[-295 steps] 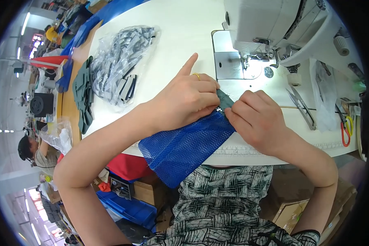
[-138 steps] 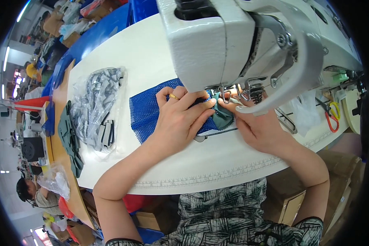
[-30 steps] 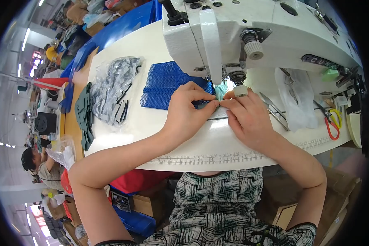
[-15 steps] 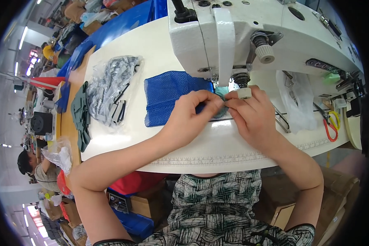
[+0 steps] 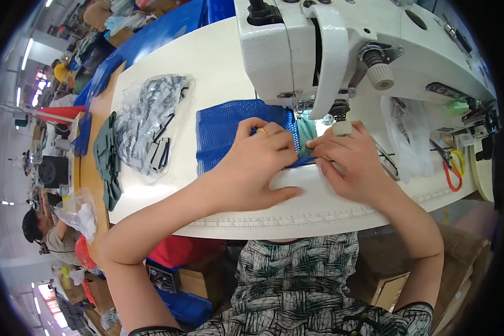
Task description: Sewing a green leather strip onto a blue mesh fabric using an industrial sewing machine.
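Observation:
Blue mesh fabric [image 5: 221, 131] lies flat on the white table, its right edge beneath the head of a white sewing machine [image 5: 285, 61]. Along that edge sits a piece of green cloth [image 5: 306, 131], close to the needle area. My left hand [image 5: 260, 162] rests over the mesh, its fingers bent and its thumb spread well away from them; a ring is on one finger. Next to the presser area, my right hand [image 5: 347, 159] has its fingers and thumb drawn together at the green cloth's right edge. The machine head hides part of the seam area.
A clear bag of dark-and-grey strips [image 5: 151, 123] and stacked dark green fabric pieces [image 5: 107, 162] lie at the left. Red-and-yellow-handled scissors [image 5: 452, 168], tweezers [image 5: 389, 162] and a white plastic bag [image 5: 409, 143] lie at the right. A printed ruler [image 5: 285, 218] follows the table's near edge.
My left hand has let go of the green cloth and moved down and left, its thumb spreading. My right hand stays at the cloth. The white lever on the machine has shifted.

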Tool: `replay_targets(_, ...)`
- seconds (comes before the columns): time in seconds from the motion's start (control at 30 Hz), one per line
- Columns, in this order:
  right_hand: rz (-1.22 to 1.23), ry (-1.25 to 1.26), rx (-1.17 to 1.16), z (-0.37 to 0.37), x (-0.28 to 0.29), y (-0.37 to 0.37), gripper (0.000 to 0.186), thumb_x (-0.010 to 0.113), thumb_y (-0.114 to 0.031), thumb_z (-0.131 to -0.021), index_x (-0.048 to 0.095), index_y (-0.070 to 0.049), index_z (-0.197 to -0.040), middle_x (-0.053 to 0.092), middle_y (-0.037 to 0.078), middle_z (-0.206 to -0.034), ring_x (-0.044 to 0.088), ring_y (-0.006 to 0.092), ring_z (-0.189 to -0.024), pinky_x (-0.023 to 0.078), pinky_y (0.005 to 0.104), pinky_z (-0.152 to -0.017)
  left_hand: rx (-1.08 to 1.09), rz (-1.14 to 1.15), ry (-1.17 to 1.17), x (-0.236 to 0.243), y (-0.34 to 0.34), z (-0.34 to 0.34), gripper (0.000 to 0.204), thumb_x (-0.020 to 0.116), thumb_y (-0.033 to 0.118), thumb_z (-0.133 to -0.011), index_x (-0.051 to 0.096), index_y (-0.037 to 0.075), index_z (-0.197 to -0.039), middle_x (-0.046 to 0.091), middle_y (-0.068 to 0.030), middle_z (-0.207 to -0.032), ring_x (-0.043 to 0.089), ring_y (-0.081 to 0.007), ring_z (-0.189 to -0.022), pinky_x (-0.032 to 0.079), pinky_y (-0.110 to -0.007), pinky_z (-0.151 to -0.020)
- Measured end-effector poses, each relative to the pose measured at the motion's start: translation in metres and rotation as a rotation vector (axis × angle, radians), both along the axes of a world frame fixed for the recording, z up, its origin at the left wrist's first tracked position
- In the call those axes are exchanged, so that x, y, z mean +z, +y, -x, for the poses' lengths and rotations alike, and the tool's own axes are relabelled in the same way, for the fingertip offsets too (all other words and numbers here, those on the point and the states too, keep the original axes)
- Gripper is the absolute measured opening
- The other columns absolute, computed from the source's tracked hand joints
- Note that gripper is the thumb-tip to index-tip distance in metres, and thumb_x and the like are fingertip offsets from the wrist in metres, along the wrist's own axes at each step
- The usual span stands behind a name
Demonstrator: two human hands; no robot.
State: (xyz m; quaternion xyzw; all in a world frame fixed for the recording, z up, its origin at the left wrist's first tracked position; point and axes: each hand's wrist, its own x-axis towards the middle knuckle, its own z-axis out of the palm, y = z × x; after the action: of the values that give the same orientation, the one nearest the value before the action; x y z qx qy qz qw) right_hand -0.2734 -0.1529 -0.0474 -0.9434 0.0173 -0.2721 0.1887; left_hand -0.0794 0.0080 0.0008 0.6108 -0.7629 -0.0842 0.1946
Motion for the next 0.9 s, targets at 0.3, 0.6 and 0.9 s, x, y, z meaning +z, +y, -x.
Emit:
replay_targets(0.3, 0.086, -0.163, -0.065, 0.001, -0.002, 0.01, 0.024, 0.079, -0.008, -0.076, 0.072, -0.008, -0.1, 0.069, 0.004, -0.101, 0.064, 0.0274, -0.092, 0.051, 0.0402, -0.073, 0.48, -0.341, 0.103, 0.004, -0.043, -0.001, 0.036, 0.073, 0.031, -0.1, 0.077, 0.001, -0.079, 0.069, -0.0083, -0.068, 0.067, -0.0264, -0.061, 0.05, -0.041, -0.061)
replay_targets(0.6, 0.102, -0.126, -0.068, -0.002, -0.008, 0.015, 0.024, 0.074, -0.007, -0.075, 0.07, -0.007, -0.099, 0.066, 0.004, -0.096, 0.063, 0.0223, -0.088, 0.052, 0.0368, -0.07, 0.803, -0.593, 0.437, -0.012, -0.061, 0.015, 0.026, 0.075, 0.028, -0.097, 0.072, 0.005, -0.085, 0.07, -0.0018, -0.079, 0.064, -0.0109, -0.071, 0.047, -0.029, -0.064)
replay_targets(0.9, 0.051, -0.132, -0.049, 0.001, -0.014, 0.023, 0.025, 0.071, -0.009, -0.079, 0.066, -0.006, -0.103, 0.063, 0.005, -0.097, 0.06, 0.0217, -0.089, 0.05, 0.0347, -0.072, 0.951, -0.419, 0.715, -0.027, -0.053, 0.016, 0.028, 0.085, 0.035, -0.089, 0.084, 0.007, -0.092, 0.076, -0.0063, -0.077, 0.069, -0.0185, -0.073, 0.044, -0.038, -0.088)
